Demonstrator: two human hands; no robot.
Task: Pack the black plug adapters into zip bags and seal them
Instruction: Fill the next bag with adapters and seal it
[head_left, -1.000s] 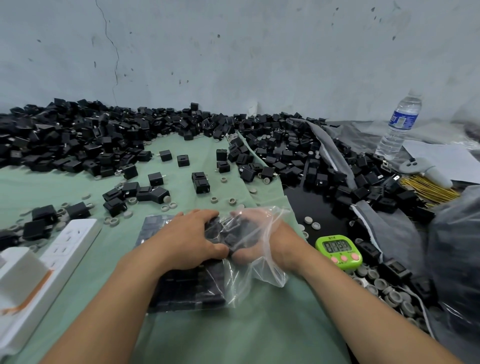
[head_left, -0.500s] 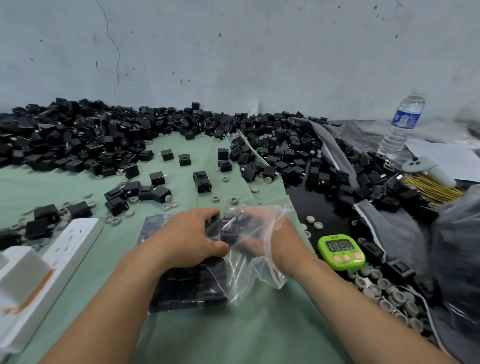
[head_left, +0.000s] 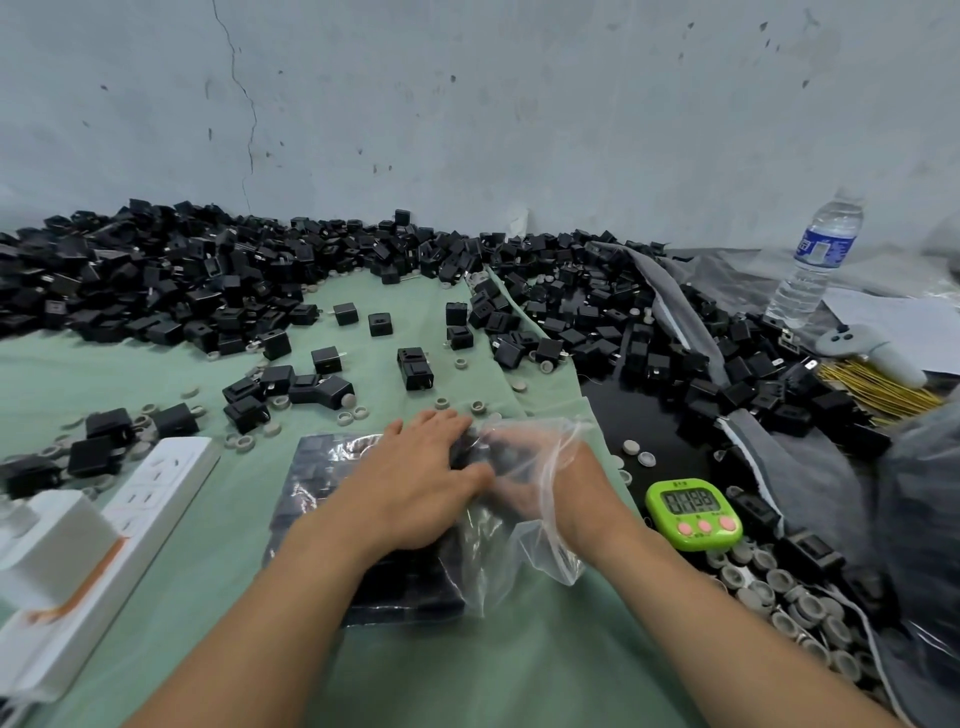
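Centre frame: the left hand rests flat, grip wide, against the clear zip bag. The right hand is inside the bag, and I cannot tell its grip.

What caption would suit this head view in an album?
Right hand inside a clear zip bag of black plug adapters; left hand rests on top.

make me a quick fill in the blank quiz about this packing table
1. The right hand is ____ the clear zip bag.
2. The timer beside that hand is ____ in colour.
3. The water bottle stands ____ rather than lying down.
4. The white power strip lies to the ____ of the left hand.

Missing words: inside; green; upright; left
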